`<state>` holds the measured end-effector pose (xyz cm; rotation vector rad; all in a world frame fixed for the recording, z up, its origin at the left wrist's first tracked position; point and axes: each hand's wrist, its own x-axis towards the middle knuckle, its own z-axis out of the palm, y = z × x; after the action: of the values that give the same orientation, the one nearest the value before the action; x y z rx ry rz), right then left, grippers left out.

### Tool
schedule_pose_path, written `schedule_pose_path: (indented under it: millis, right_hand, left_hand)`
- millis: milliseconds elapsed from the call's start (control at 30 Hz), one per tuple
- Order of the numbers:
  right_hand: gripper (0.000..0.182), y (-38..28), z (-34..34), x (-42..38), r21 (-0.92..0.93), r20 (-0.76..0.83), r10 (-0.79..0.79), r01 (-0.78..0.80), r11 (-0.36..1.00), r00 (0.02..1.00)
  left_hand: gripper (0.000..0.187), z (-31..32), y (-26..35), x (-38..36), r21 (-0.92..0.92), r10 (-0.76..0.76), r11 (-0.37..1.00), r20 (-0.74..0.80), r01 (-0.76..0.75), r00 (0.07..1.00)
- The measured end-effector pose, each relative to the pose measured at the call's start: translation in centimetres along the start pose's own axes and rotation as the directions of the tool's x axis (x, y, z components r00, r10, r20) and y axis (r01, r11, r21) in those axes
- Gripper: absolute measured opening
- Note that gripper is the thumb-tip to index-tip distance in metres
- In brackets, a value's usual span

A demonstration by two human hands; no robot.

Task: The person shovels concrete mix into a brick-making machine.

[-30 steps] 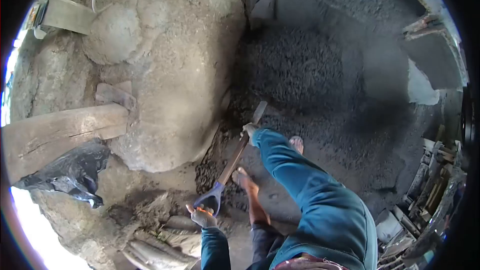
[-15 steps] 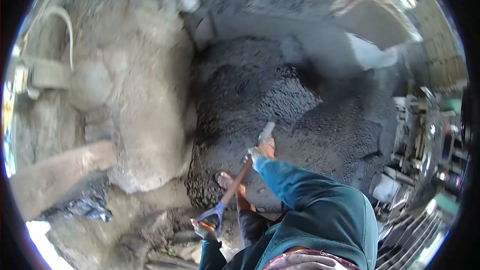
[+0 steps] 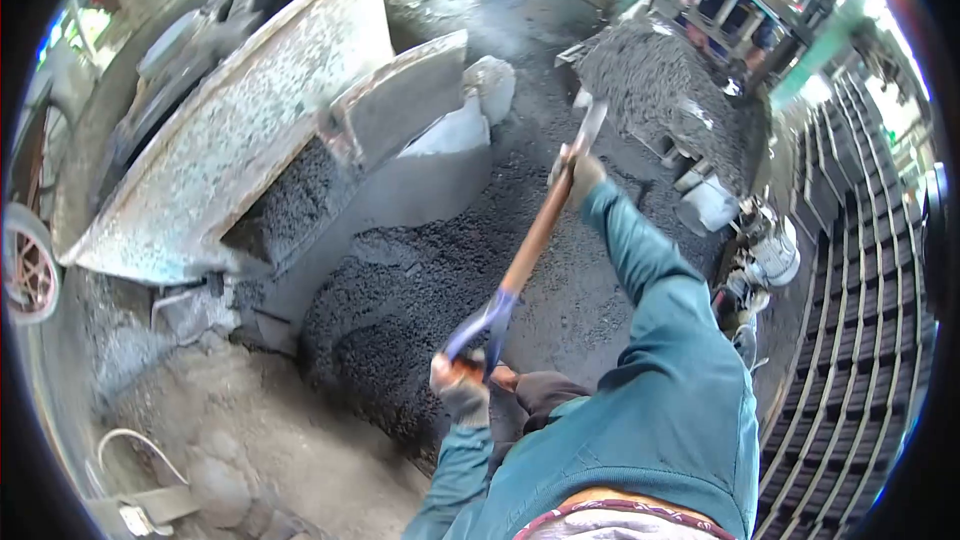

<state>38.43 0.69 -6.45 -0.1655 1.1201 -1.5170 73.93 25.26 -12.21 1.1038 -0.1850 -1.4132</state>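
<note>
A shovel with a wooden shaft and a purple D-shaped handle slants up and away across the middle of the head view. My left hand, in a pale glove, is closed round the grip of that handle. Farther up, my right hand wraps the shaft just below the metal neck. A heap of dark grey, gritty mix, blurred by motion, covers the blade at the far end and hides most of it. Under the shaft spreads a pile of the same dark mix on the floor.
A long whitish metal trough stands at left, with a grey slab by its end. On the right are a pale bucket, a white container and slatted racks of dark blocks. A wheel shows far left.
The view has turned right. The shovel, low over the dark pile before, has swung up and away with its load toward the machine frame. Both hands keep their grip on it.
</note>
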Motion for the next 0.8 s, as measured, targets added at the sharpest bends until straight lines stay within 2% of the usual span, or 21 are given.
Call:
schedule_pose_path:
  millis: [33,67,100,133,200,233,267,300,333,367,400,467,533,567,600,633,667,700,767,800]
  right_hand:
    - [0.021,-3.9,2.5,-2.5,-0.02,0.053,-0.13,0.132,0.991,0.99]
    - [0.022,-7.1,0.5,1.8,0.077,0.074,-0.155,0.149,0.986,0.985]
    - [0.019,-9.7,0.3,1.7,-0.009,0.222,-0.213,0.221,0.975,0.952]
    - [0.017,-12.5,0.7,1.5,0.089,0.157,-0.009,-0.005,0.996,0.988]
    - [0.018,-13.3,3.7,-4.0,-0.012,0.284,-0.07,0.076,0.997,0.956]
    - [0.021,-12.8,3.4,-3.8,0.056,0.421,-0.069,0.05,0.997,0.905]
    - [0.023,-11.7,4.8,-6.3,0.036,0.381,-0.074,0.066,0.997,0.921]
    - [0.022,-9.7,4.8,-5.9,0.042,0.412,-0.091,0.081,0.996,0.907]
    - [0.022,-7.2,5.2,-5.4,0.041,0.45,-0.093,0.084,0.996,0.888]
    - [0.015,-4.0,6.5,-6.6,-0.006,0.358,-0.053,0.059,0.998,0.932]
    - [0.013,0.1,6.2,-6.6,-0.001,0.41,-0.032,0.036,0.999,0.912]
    - [0.009,10.2,5.1,-6.1,-0.013,0.515,0.053,-0.054,0.998,0.855]
    - [0.007,20.8,5.8,-10.8,-0.233,0.255,0.271,-0.213,0.949,0.928]
    - [0.006,26.3,5.0,-13.2,-0.298,0.226,0.379,-0.306,0.904,0.898]
    - [0.004,33.1,2.5,-14.2,-0.388,0.153,0.503,-0.417,0.822,0.85]
    - [0.006,41.2,-1.7,-15.4,-0.69,0.103,0.396,-0.221,0.689,0.913]
    - [0.008,44.8,-3.5,-20.7,-0.566,-0.061,0.714,-0.613,0.551,0.697]
    - [0.005,49.6,-9.0,-26.3,-0.716,-0.128,0.667,-0.533,0.45,0.734]
    - [0.012,57.2,-16.8,-37.6,-0.912,-0.26,0.555,-0.39,0.129,0.79]
    - [0.009,57.8,-20.4,-42.9,-0.805,-0.362,0.765,-0.593,0.032,0.533]
  left_hand:
    - [0.049,3.9,1.7,-0.3,0.267,0.336,0.88,0.235,-0.394,0.912]
    - [0.043,7.7,3.6,-1.1,0.38,0.535,0.554,0.519,-0.741,0.666]
    - [0.038,11.8,5.8,-2.2,0.229,0.564,0.431,0.687,-0.873,0.458]
    - [0.033,14.9,8.2,-3.9,0.04,0.561,0.307,0.8,-0.951,0.215]
    - [0.031,15.2,11.1,-5.1,0.083,0.268,0.159,0.955,-0.984,0.124]
    - [0.034,13.5,9.8,-5.2,0.044,0.433,0.295,0.884,-0.955,0.174]
    - [0.037,11.2,8.9,-5.9,-0.015,0.574,0.414,0.78,-0.91,0.249]
    - [0.036,7.9,8.9,-7.0,0.217,0.432,0.591,0.729,-0.777,0.532]
    - [0.042,4.4,6.1,-6.6,0.114,0.467,0.786,0.533,-0.607,0.705]
    - [0.05,2.3,6.7,-6.8,0.13,0.215,0.956,0.308,-0.264,0.927]
    - [0.056,-0.5,5.6,-6.0,-0.059,0.047,0.997,0.037,-0.045,0.998]
    - [0.059,-10.2,1.9,-4.7,-0.312,-0.188,0.939,-0.12,0.143,0.975]
    - [0.062,-19.5,-2.3,-7.2,-0.384,-0.257,0.917,-0.368,0.106,0.894]
    - [0.063,-22.8,-4.2,-9.8,-0.337,-0.236,0.94,-0.54,0.049,0.808]
    - [0.061,-28.0,-7.9,-13.3,-0.383,-0.216,0.923,-0.547,-0.012,0.808]
    - [0.057,-30.7,-9.7,-19.1,-0.476,-0.275,0.879,-0.564,-0.035,0.778]
    - [0.057,-33.2,-11.3,-24.9,-0.561,-0.332,0.825,-0.579,-0.068,0.745]
    - [0.055,-34.8,-13.0,-29.7,-0.59,-0.388,0.802,-0.63,-0.09,0.673]
    - [0.053,-36.1,-15.2,-36.7,-0.557,-0.459,0.824,-0.765,-0.106,0.452]
    - [0.051,-37.0,-16.3,-38.9,-0.532,-0.472,0.841,-0.81,-0.096,0.348]
